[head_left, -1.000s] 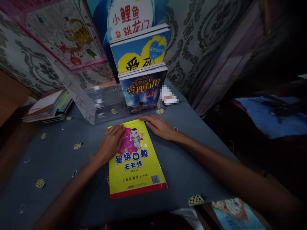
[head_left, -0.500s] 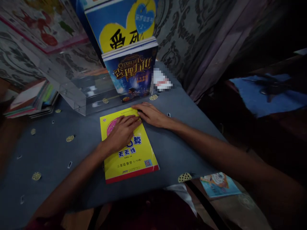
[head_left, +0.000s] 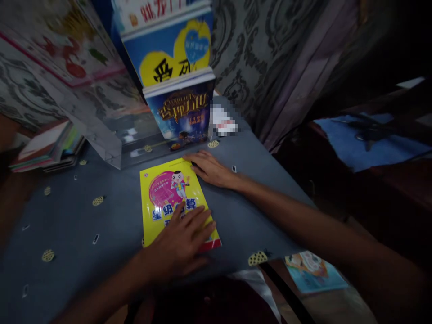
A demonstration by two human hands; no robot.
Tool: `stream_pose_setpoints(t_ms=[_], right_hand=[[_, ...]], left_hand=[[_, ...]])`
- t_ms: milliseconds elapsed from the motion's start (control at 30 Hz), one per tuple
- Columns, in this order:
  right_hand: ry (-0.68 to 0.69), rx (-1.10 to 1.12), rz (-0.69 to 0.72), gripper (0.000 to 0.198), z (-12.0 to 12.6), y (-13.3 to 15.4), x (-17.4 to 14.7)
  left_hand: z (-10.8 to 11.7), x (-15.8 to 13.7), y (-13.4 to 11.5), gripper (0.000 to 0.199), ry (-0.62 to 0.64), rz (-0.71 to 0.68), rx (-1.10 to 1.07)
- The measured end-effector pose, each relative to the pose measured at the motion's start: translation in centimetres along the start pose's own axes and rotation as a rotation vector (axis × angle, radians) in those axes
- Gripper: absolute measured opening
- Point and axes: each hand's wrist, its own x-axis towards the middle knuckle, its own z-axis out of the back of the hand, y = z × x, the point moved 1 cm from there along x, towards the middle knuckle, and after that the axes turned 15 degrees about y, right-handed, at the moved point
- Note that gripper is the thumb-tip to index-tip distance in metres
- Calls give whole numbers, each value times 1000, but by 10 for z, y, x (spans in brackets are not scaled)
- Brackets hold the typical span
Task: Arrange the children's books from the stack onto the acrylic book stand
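A yellow workbook (head_left: 168,184) with a pink shape, a cartoon figure and blue Chinese characters lies flat on the table. Over its lower part is my left hand (head_left: 184,240), fingers spread, holding nothing; whether it presses on the cover or hovers I cannot tell. My right hand (head_left: 212,170) rests at the book's upper right corner, its fingers stretched out along the edge. A small dark patch shows by its fingertips, too dim to make out. Just behind the workbook, a dark blue paperback (head_left: 184,114) stands upright in a clear acrylic stand (head_left: 114,150).
More upright books, including a blue and yellow one (head_left: 165,54), stand behind the paperback. A stack of booklets (head_left: 45,146) lies at the left on the grey pineapple-print tablecloth (head_left: 70,216). Lower right, below the table edge, is a light blue booklet (head_left: 315,272). A patterned curtain (head_left: 239,49) hangs behind.
My left hand has slid down from the upper middle of the workbook to its lower part, uncovering the cartoon figure. The right hand stays at the corner. The view has shifted slightly.
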Motion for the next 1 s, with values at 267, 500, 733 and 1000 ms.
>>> stream_pose_setpoints(t_ms=[267, 500, 733, 1000], right_hand=[[-30, -39, 29, 41, -6, -6, -2], [-28, -64, 14, 38, -6, -7, 0], [-63, -81, -2, 37, -6, -11, 5], [-72, -80, -15, 36, 1, -11, 7]], left_hand=[[-4, 5, -1, 54, 58, 44, 195], [0, 11, 6, 56, 7, 58, 229], [5, 18, 15, 54, 13, 80, 215], [-2, 19, 20, 52, -11, 91, 216]])
